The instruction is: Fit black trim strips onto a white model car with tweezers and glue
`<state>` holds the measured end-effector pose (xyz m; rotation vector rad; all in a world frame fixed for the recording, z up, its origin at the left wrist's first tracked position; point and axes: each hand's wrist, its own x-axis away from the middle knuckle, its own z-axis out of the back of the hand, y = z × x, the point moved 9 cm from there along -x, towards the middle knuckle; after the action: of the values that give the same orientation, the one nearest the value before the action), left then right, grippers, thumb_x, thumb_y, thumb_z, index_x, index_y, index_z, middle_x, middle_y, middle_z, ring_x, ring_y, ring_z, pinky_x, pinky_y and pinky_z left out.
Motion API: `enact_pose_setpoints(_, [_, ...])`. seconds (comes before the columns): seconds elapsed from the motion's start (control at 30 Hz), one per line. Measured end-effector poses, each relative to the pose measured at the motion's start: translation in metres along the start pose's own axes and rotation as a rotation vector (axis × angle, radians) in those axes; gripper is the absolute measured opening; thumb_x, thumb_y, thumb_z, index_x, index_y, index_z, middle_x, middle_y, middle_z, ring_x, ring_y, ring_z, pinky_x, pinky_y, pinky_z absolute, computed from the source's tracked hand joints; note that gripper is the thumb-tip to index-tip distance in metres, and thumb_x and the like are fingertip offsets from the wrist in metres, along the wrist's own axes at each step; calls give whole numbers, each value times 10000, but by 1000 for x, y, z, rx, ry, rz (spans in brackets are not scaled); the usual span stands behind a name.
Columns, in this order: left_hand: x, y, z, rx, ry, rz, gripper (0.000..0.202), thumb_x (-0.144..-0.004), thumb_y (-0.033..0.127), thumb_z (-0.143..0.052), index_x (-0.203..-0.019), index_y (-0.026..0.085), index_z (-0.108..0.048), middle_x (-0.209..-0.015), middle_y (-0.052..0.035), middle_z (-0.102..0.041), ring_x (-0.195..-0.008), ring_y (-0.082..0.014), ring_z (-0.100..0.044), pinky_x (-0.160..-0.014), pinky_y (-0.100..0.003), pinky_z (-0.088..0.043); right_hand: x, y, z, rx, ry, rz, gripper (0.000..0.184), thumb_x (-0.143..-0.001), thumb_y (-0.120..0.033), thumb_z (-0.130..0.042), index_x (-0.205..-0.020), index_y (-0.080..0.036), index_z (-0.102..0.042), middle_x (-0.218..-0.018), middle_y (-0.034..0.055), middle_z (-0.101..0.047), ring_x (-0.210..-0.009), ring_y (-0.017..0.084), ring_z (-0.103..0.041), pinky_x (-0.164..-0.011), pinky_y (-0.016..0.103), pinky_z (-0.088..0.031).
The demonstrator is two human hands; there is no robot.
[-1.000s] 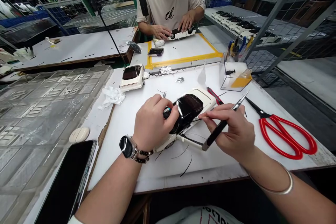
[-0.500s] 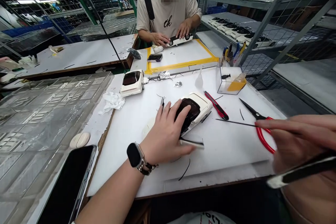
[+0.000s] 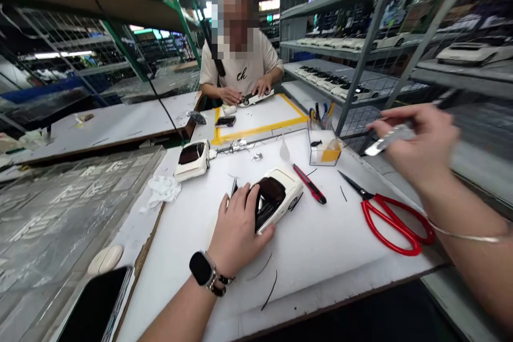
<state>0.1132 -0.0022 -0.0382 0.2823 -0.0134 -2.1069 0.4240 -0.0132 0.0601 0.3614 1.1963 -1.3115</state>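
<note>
A white model car with dark glass lies on the white work table. My left hand rests over its rear half, fingers laid on the body and wrapped at its side. My right hand is raised off to the right, above the table edge, pinching a pair of tweezers that points left. A smartwatch sits on my left wrist and a thin bangle on my right.
Red scissors and a red utility knife lie right of the car. A second white model car, crumpled tissue, a clear tool box and a phone are around. A person opposite holds another car. Shelves stand right.
My right hand has lifted away from the car, up and to the right, with the tweezers. My left hand went from gripping the car to lying over it. The view has tilted upward.
</note>
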Motion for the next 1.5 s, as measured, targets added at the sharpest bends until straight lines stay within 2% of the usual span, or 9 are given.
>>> enact_pose_setpoints(0.2, [0,0,-3,-35,36,-12,650,-803,392,-493,-1371,124,-324,-1385,-186,-426,-1302,-332,-388,-1081,-578,-300,-30,7,-33,210,35,-50,138,-763,-234,-573,-885,-192,-623,-804,38,-666,-787,219,-588,-860,425,-349])
enact_pose_setpoints(0.47, [2,4,1,1,46,11,672,-784,429,-534,-1356,148,-321,-1406,-195,-406,-1316,-335,-372,-1091,-638,-215,-2,-33,-65,256,-163,28,143,-792,-278,-546,-890,-192,-604,-853,85,-651,-884,290,-531,-872,491,-311])
enact_pose_setpoints(0.63, [2,5,0,-5,63,25,617,-807,400,-519,-1344,162,-330,-1417,-186,-401,-1307,-338,-380,-1073,-681,-181,61,-115,-143,-135,-814,241,197,-884,-366,-489,-976,-214,-572,-927,52,-641,-891,216,-557,-898,384,-365])
enact_pose_setpoints(0.73, [3,4,1,-16,61,40,598,-814,382,-509,-1344,165,-338,-1424,-182,-394,-1305,-342,-382,-1062,-686,-197,79,-127,-179,-92,-990,197,233,-901,-389,-481,-1021,-205,-559,-922,60,-640,-929,212,-571,-909,361,-369])
enact_pose_setpoints(0.93, [0,-12,15,-51,28,5,688,-731,389,-623,-1352,263,-355,-1450,-111,-383,-1325,-351,-353,-1068,-681,-191,63,-122,-184,90,-945,113,285,-909,-430,-431,-920,-166,-538,-813,119,-649,-815,274,-598,-819,407,-400])
enact_pose_setpoints(1.13, [-4,-76,46,-161,136,174,740,-725,458,-661,-1347,181,-371,-1426,-176,-402,-1259,-383,-431,-993,-573,-373,96,-137,-122,201,-857,-24,268,-880,-412,-459,-839,-158,-537,-645,89,-596,-645,264,-564,-652,401,-446])
enact_pose_setpoints(1.23, [1,-96,40,2,-18,262,665,-821,541,-505,-1335,146,-359,-1220,-180,-595,-1039,-322,-612,-818,-441,-495,128,-164,-89,24,-630,-33,263,-838,-392,-512,-918,-146,-558,-677,74,-579,-640,237,-543,-600,380,-471])
enact_pose_setpoints(1.37, [16,-85,21,166,-295,388,798,-812,692,-357,-1383,141,-266,-1009,-143,-687,-870,-294,-666,-703,-371,-496,188,-205,-84,-212,-406,-43,636,-799,-306,-497,-1352,-56,-307,-726,81,-586,-693,246,-554,-619,383,-506])
enact_pose_setpoints(1.5, [21,-63,13,-5,-404,385,1050,-731,726,-441,-1453,51,-87,-1089,-222,-631,-952,-365,-632,-744,-402,-476,228,-231,-100,-401,-221,-100,383,-786,-322,-482,-1133,-161,-496,-935,142,-649,-711,238,-592,-570,347,-517])
